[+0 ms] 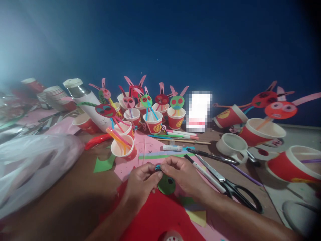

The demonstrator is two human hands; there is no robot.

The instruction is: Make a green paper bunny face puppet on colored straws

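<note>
Between the fingertips of my left hand and my right hand is a small blue paper piece with dark marks. Both hands pinch it, thumbs and forefingers meeting around it. Just below lies a green paper disc with a dark oval spot, partly hidden by my fingers. Red paper spreads under my wrists, over pink paper. Scissors with black handles lie right of my right hand, beside a white marker.
Red paper cups with paper creature heads on straws stand along the back. A white mug and more cups are at the right. A glue stick and pens lie ahead. Plastic wrapping and a leaning white flask are at the left.
</note>
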